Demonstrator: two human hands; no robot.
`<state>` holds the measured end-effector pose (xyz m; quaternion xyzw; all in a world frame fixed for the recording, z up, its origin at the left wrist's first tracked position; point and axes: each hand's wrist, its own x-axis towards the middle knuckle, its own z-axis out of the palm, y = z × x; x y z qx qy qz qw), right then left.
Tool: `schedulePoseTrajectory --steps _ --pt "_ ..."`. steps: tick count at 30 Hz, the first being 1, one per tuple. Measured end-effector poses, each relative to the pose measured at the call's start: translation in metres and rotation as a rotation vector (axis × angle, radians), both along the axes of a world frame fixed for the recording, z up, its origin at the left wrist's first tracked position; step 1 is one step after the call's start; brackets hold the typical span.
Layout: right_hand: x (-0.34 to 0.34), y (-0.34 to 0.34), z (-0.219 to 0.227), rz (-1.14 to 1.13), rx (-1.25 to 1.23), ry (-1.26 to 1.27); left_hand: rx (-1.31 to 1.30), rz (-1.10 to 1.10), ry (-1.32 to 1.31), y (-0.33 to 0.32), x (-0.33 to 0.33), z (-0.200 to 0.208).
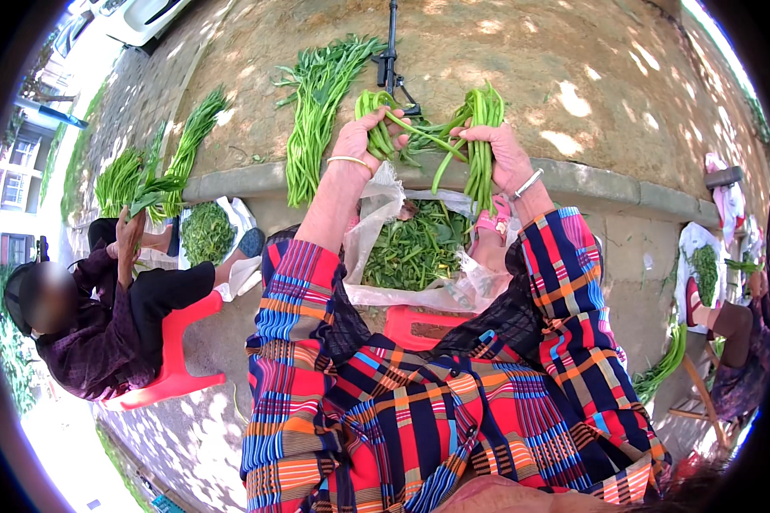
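My left hand (370, 141) is closed round the curled end of some long green stems (373, 106). In my right hand (500, 154), the fingers wrap round a thick bundle of green stems (482, 115) that hangs down past the palm. A few stems stretch across between the two hands. Below them, in front of my lap, an open whitish plastic bag (375, 295) holds a heap of cut green leaves (419, 245). A long pile of leafy stems (310, 128) lies over the kerb, left of my left hand.
A black stand (390, 64) rises beyond my hands. On the left, a person (103, 321) on a red stool (178, 342) handles greens beside more stem bundles (192, 141) and a leaf-filled bag. Another person (740, 350) sits at the right edge. A stone kerb (573, 181) crosses ahead.
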<state>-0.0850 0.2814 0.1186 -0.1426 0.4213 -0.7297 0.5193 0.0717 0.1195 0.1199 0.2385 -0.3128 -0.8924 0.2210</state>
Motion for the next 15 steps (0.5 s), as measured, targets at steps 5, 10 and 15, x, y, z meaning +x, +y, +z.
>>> schedulePoseTrajectory --steps 5,10,15 --pt "-0.002 0.004 0.011 -0.066 0.002 -0.048 0.044 0.051 0.000 -0.018 0.009 -0.005" --pt "0.010 0.002 0.011 0.099 0.032 0.112 0.035 -0.005 -0.038 -0.005 0.003 -0.002" --pt "0.031 -0.005 0.013 0.239 0.009 0.120 -0.080 -0.079 -0.127 0.015 -0.007 -0.002"
